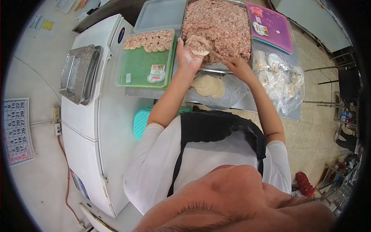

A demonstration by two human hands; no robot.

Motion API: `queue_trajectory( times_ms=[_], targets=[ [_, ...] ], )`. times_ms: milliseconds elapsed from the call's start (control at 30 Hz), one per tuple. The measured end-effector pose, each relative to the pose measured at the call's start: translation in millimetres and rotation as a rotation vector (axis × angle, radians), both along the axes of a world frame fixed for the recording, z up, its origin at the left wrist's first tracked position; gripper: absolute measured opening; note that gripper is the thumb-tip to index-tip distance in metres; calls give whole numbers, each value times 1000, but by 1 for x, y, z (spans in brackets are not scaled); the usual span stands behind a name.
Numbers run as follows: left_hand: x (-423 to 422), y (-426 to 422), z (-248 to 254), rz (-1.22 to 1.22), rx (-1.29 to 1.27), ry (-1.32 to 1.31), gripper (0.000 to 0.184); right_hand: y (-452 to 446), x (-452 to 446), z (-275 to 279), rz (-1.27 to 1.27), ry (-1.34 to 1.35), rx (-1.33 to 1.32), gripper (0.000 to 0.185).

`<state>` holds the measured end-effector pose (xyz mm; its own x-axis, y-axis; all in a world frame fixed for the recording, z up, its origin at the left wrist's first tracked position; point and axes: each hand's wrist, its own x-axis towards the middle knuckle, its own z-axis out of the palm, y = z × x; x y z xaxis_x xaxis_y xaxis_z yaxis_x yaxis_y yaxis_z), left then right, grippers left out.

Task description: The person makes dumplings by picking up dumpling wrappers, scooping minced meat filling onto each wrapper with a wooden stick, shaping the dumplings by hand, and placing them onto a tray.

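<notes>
Nearest is the person's head [216, 197], then a black apron [220, 125]. Beyond, dough rounds [208, 86] lie on plastic [234, 92]. The left hand [188, 61] holds a meat-topped wrapper [199, 52] over the meat tray's [220, 70] near edge; the right hand [238, 65] grips a thin tool [218, 56] beside it. Dumplings [149, 40] fill the far end of a green tray [133, 71].

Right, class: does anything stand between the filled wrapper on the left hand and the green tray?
Nothing visible blocks it: the left hand holds the filled wrapper beside the green tray, with only the thumb and tray rims between.
</notes>
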<state>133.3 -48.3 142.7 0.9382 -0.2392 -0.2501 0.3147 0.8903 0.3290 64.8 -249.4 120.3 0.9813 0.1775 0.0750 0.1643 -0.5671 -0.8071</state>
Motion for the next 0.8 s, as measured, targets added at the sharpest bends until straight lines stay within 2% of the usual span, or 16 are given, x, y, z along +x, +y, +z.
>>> queue_trajectory(
  times_ms=[67,100,200,300,400,500,600,700,800],
  targets=[
    [5,3,-21,32,92,-56,66,-22,-4,27,7,7,-269,31],
    [10,5,-30,44,127,-78,66,-19,-8,61,-12,188,-553,30],
    [3,-4,-13,38,165,-98,57,-14,-18,58,-25,-206,-242,30],
    [5,-6,-13,-9,174,-156,47,-3,-10,28,-106,-444,-274,24],
    [13,-7,-18,4,197,-181,41,-1,-1,10,-224,-366,-351,23],
    [16,-8,-18,17,269,-182,41,-10,7,5,-245,-312,-545,30],
    [19,1,-10,-4,249,-169,46,-18,10,9,-194,-68,-749,30],
    [32,13,-13,-7,208,-105,55,-2,-8,47,-194,-97,-660,29],
    [32,13,-13,-106,100,-59,61,14,-13,29,-115,-350,-442,27]
  ],
)
